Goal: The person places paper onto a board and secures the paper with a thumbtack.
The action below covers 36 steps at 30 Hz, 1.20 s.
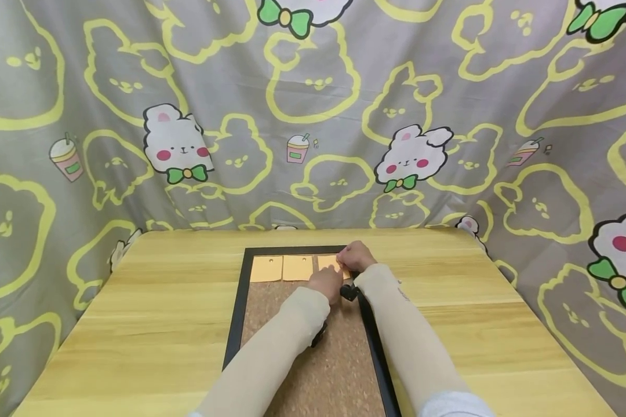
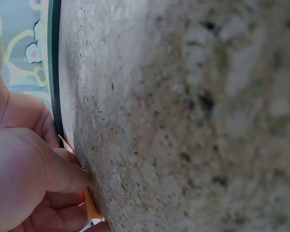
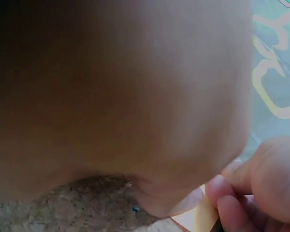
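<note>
Three orange paper notes line the top of a black-framed cork board point(image 1: 292, 318). The left note point(image 1: 266, 270) and the middle note point(image 1: 297, 270) each show a small pin near the top edge. At the right note point(image 1: 327, 262) both hands work close together. My left hand point(image 1: 326, 284) holds the lower part of this note with thumb and fingers; its orange edge point(image 2: 90, 205) shows beside them. With bunched fingertips, my right hand point(image 1: 359, 256) pinches at the upper right corner of the same note, close to the frame. Fingers hide part of the note, and I cannot tell whether a pin is there.
The board lies on a light wooden table point(image 1: 162, 313), its black frame point(image 1: 233, 324) running around it. Grey patterned curtain point(image 1: 229, 133) surrounds the table at the back and sides. A small black wrist camera point(image 1: 349, 291) sits on the right wrist, near the left hand.
</note>
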Tool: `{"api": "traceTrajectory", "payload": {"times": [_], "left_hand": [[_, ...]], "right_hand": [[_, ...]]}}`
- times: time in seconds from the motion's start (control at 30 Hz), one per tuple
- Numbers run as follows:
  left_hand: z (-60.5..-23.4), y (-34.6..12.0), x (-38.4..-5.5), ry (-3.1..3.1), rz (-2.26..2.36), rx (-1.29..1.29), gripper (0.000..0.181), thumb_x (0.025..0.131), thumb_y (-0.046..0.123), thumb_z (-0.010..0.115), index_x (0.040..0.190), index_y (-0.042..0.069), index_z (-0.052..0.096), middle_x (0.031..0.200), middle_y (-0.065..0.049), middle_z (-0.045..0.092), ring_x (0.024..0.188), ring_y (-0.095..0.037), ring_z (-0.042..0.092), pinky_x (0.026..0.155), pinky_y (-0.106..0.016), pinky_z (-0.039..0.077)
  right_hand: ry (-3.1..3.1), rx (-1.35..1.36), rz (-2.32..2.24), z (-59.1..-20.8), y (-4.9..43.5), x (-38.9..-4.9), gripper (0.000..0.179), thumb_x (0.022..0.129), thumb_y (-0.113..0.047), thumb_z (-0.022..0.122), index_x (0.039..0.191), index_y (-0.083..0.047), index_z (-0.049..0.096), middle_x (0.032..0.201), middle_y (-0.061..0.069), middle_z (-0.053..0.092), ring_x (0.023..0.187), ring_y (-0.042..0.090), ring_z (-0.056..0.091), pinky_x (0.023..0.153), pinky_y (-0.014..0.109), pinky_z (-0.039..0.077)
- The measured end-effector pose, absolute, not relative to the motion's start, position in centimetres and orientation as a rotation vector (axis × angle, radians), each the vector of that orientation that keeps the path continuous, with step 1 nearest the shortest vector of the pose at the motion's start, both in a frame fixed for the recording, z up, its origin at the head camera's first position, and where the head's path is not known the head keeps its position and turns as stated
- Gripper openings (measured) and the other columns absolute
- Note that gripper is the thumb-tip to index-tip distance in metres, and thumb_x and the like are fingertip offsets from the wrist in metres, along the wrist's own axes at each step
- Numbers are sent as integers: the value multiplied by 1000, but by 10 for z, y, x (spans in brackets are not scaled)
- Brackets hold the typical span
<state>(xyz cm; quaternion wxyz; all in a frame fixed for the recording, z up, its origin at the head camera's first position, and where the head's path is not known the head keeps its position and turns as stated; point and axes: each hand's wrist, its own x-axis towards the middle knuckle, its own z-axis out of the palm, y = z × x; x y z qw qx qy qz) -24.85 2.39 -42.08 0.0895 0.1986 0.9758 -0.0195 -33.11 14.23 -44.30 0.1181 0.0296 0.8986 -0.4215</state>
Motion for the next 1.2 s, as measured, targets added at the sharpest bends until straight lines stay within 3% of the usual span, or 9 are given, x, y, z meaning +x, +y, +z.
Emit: {"api": "traceTrajectory", "payload": {"times": [0.2,0.5,0.87,1.2], "left_hand": [[-421,21,-249,2894,-73,582,45,94,19,63,138,15,55,131,-8,57,110,-21,59,75,-35,55],[-423,19,-247,2908,-62,595,42,95,18,61,137,15,56,123,-8,59,101,-21,62,70,-35,55],[-425,24,-248,2920,-68,601,43,96,18,60,138,15,55,126,-8,59,102,-21,62,72,-36,55],[-426,22,-248,2908,-53,589,44,97,18,57,141,15,52,133,-8,56,106,-22,62,73,-35,55]], "right_hand": [[2720,29,-1088,-436,138,-329,25,87,-9,62,63,-3,65,54,3,57,51,14,52,51,25,43],[2745,29,-966,-437,135,-333,29,88,-8,61,60,-5,62,52,3,56,48,15,51,48,25,41],[2743,103,-928,-438,134,-338,22,93,-8,64,72,-1,67,57,6,62,48,14,59,49,26,47],[2767,56,-879,-434,132,-334,19,92,-9,66,74,-2,68,56,4,61,49,13,59,52,25,48]]}}
